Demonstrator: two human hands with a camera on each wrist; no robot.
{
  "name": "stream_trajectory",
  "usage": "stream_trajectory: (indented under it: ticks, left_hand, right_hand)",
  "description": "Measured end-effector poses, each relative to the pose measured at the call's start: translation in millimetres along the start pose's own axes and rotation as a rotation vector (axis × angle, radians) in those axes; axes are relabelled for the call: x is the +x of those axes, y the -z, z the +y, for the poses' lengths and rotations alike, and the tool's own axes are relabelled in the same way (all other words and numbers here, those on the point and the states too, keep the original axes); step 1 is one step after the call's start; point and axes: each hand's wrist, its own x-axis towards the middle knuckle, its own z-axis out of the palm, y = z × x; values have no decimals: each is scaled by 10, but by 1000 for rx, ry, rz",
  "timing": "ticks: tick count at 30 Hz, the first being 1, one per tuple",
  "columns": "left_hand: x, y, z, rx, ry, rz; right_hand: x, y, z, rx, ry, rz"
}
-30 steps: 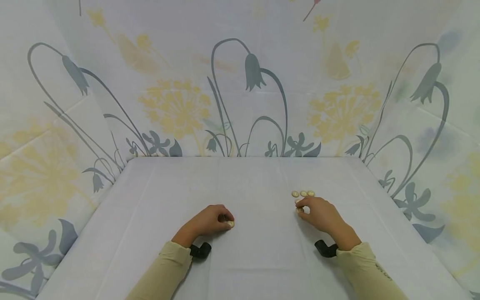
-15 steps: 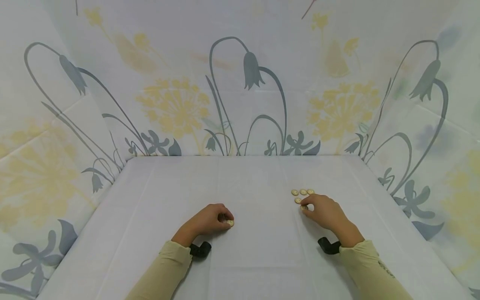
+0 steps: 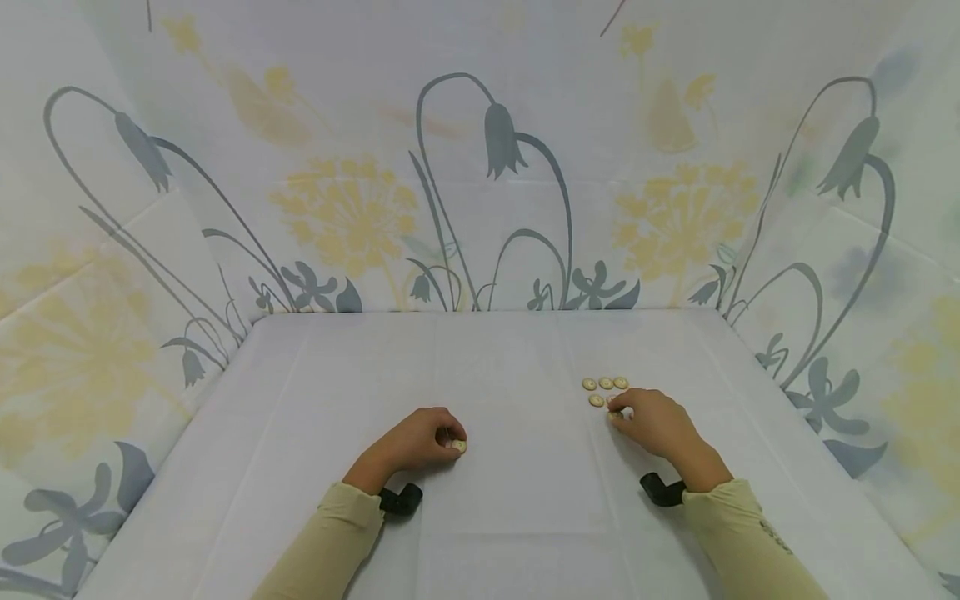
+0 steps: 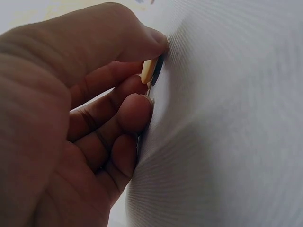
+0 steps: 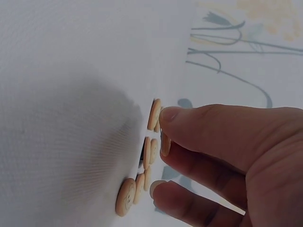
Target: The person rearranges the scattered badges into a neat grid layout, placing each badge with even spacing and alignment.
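My left hand [image 3: 416, 440] rests on the white cloth and pinches a small round wooden disc [image 3: 459, 446] at its fingertips. In the left wrist view that disc [image 4: 148, 71] stands edge-on below the thumb, close to the cloth. My right hand [image 3: 656, 423] holds another wooden disc [image 3: 615, 415] between thumb and finger, beside a group of similar discs. The right wrist view has this held disc [image 5: 165, 144] tipped on edge, apart from the cloth. Behind the hand lies a row of discs [image 3: 606, 383], with a second-row disc [image 3: 596, 401] in front; another is partly hidden by the fingers.
A white cloth [image 3: 510, 517] covers the table, backed by flower-printed cloth walls [image 3: 480, 208]. Dark wrist-worn devices sit at the left wrist [image 3: 401, 500] and the right wrist [image 3: 662, 490]. Marks show on the face of the nearest loose disc [image 5: 125, 197].
My right hand has shifted slightly right with its disc, uncovering the left disc of the second row. My left hand has stayed in place with its disc.
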Motion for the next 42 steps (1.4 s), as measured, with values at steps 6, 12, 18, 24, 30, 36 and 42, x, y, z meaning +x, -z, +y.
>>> stream_trajectory:
  ticks: [6,12,18,24,30,36,42]
  left_hand:
    - [-7,1,-3,-1,-9,3]
    - [-8,-2,-6,-14,-6,2]
    - [-10,0,-8,-7,-8,6]
    - [-5,6,9,-14,3,1]
    - [17,31,35,-6,18,-12]
    - [48,61,59,-1,52,-21]
    - [109,62,106,12,66,-24]
  right_hand:
    - [-11,4,2,-1,-18,-3]
    - [-1,-5,39,5,-26,-3]
    - [19,-41,74,17,-49,-23]
    - [23,-67,95,13,-63,-31]
    - [23,-59,105,13,-62,-24]
    - [21,-61,116,25,-56,-11]
    - [26,-54,134,15,-50,-14]
